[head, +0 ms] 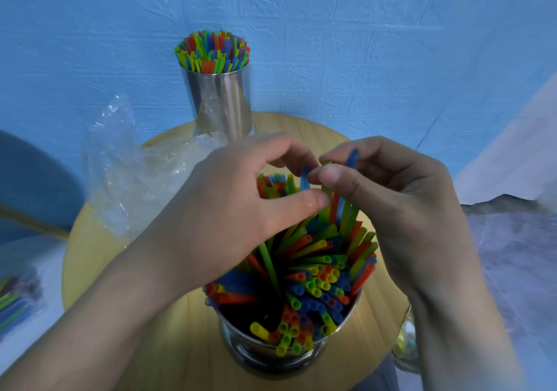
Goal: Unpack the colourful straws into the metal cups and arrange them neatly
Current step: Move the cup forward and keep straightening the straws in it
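**Head view: both hands in the straws, cup crowded**

At nine o'clock a crumpled plastic bag (pixel 120 173) lies on the round wooden table (pixel 87 264). A filled metal cup (pixel 221 101) stands at twelve. The left hand (pixel 229 218) pinches leaning straws (pixel 316 258) above the near cup (pixel 256 351) at six, and the right hand (pixel 401 203) pinches a blue straw (pixel 352 157). The bunch splays loosely, so I'd guess a hard tug could flick some out.

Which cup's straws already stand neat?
The far cup by the blue wall: its straws stand upright and even. In the near cup they lean and cross.
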Motion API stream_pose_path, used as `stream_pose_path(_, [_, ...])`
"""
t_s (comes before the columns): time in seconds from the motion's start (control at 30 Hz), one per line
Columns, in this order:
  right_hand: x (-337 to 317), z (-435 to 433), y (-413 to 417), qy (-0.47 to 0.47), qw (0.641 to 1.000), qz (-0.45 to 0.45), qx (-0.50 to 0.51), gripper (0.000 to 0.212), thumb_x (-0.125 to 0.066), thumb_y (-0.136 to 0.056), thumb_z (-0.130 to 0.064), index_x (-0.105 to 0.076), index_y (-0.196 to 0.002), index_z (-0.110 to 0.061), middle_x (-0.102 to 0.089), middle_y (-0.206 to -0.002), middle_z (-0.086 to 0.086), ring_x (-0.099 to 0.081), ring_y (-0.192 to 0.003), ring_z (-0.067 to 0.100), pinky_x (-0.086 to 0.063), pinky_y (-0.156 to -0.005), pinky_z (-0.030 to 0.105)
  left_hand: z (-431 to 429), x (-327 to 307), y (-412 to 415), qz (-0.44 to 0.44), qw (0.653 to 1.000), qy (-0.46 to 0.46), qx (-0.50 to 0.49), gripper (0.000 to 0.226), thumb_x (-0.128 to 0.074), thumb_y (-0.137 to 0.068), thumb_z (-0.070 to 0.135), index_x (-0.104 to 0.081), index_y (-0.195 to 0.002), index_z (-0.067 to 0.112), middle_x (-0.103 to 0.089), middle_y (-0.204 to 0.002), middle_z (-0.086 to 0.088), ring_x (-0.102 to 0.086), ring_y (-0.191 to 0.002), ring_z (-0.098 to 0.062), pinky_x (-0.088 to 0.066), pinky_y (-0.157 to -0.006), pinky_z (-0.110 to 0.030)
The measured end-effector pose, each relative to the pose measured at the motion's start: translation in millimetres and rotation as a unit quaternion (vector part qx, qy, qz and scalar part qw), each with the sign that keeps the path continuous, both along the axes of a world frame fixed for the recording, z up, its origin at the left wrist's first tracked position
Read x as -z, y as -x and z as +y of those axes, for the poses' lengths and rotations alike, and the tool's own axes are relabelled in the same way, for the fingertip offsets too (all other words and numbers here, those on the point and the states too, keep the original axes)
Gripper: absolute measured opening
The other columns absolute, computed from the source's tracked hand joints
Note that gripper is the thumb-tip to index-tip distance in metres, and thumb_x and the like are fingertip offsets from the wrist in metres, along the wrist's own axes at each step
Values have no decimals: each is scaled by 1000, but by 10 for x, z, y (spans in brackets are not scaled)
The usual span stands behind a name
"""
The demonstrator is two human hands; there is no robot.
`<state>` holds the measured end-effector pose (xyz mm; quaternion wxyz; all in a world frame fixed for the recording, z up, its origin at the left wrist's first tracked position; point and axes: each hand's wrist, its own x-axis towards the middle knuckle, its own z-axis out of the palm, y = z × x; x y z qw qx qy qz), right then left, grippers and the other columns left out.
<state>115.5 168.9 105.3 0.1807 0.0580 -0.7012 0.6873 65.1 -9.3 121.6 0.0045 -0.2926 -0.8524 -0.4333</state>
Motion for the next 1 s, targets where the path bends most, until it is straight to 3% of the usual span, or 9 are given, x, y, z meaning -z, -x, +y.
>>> stream_pose_path(0.07, [-7,-2,20,12,1000,12,-5,6,-79,-75,-21,-78,-78,-26,-77,-79,0,-73,-78,17,-56,-72,27,34,-17,22,-1,1000,-4,8,27,-73,-77,60,-69,-96,42,-67,-104,26,-57,-108,8,-40,-87,-21])
stream_pose_path(0.2, [14,13,49,7,1000,19,-5,9,-81,-77,-20,-78,-80,-28,-75,-81,14,-73,-81,35,-58,-72,38,91,-38,33,15,1000,-20,18,24,-71,-76,60,-72,-88,39,-67,-95,20,-63,-99,-1,-44,-82,-26])
stream_pose_path(0.27, [15,28,55,13,1000,24,-10,9,-80,-76,-20,-79,-82,-27,-75,-81,14,-73,-78,26,-56,-67,28,107,-35,32,21,999,-26,16,23,-71,-77,58,-73,-86,37,-68,-93,20,-63,-98,-2,-45,-83,-26])
stream_pose_path(0.33, [15,50,43,31,999,25,-28,12,-78,-77,-20,-80,-87,-25,-77,-82,4,-73,-79,14,-53,-70,20,101,-18,40,27,999,-29,10,20,-72,-78,56,-71,-83,36,-67,-89,19,-63,-96,-3,-43,-82,-23])
stream_pose_path(0.47, [61,101,-1,40,999,15,-23,16,-74,-79,-20,-82,-91,-27,-78,-95,1,-70,-84,10,-54,-74,20,63,6,57,-1,999,-40,15,17,-73,-79,53,-73,-83,36,-67,-89,14,-62,-98,-6,-42,-84,-22])
stream_pose_path(0.7, [91,93,-33,35,999,-3,-12,13,-79,-78,-12,-77,-83,-24,-72,-80,0,-64,-76,14,-51,-70,22,61,8,24,-6,998,-55,20,20,-73,-79,51,-75,-87,33,-68,-96,11,-65,-101,-10,-48,-89,-33])
stream_pose_path(0.9, [68,73,-33,21,999,5,-30,7,-78,-74,-30,-76,-78,-25,-67,-69,-4,-59,-68,11,-46,-64,21,24,-22,-5,26,998,-59,24,17,-72,-83,46,-77,-90,31,-71,-96,12,-65,-103,-10,-45,-89,-24])
stream_pose_path(1.0, [84,73,-15,21,999,4,-27,8,-78,-73,-31,-76,-76,-24,-69,-68,-5,-61,-67,8,-48,-64,19,32,-16,-4,23,997,-67,31,6,-74,-83,42,-76,-85,38,-71,-89,17,-66,-96,-5,-44,-81,-15])
